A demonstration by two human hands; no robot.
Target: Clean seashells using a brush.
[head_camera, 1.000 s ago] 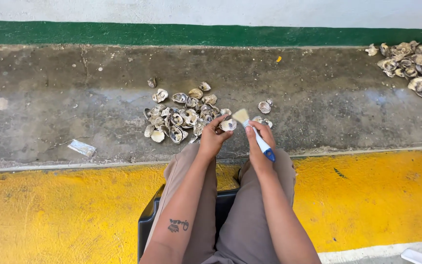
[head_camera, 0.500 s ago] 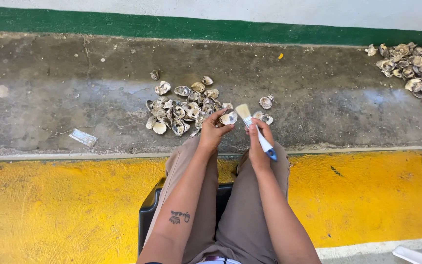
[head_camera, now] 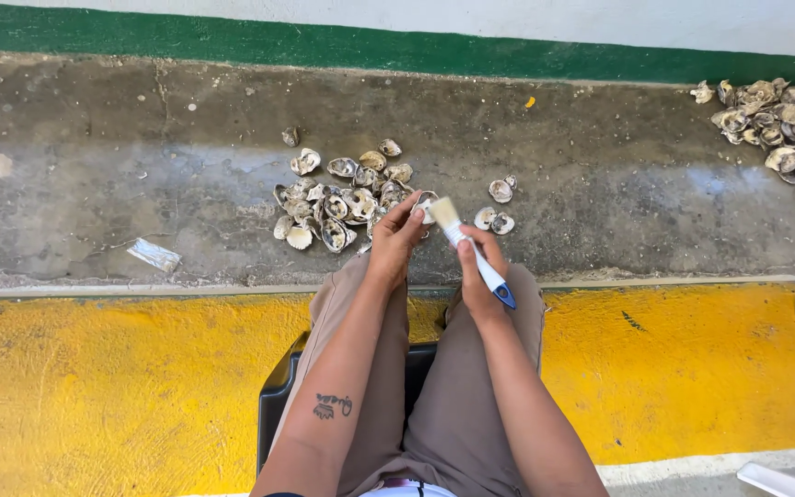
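Left hand (head_camera: 396, 241) fingers pinch a pale oyster shell (head_camera: 424, 208); right hand (head_camera: 474, 269) fingers wrap the white, blue-tipped paintbrush (head_camera: 471, 250). Hold the shell steady and brush lightly outward.

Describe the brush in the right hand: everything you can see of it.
The brush is a small flat paintbrush with a white handle, a blue tip at the handle's end and pale tan bristles. The right hand grips the handle at mid-length, and the blue end sticks out below the hand. It is tilted, bristles up and to the left, right beside the shell held in the left hand; whether they touch cannot be told. It is held above the knees, near the concrete strip.
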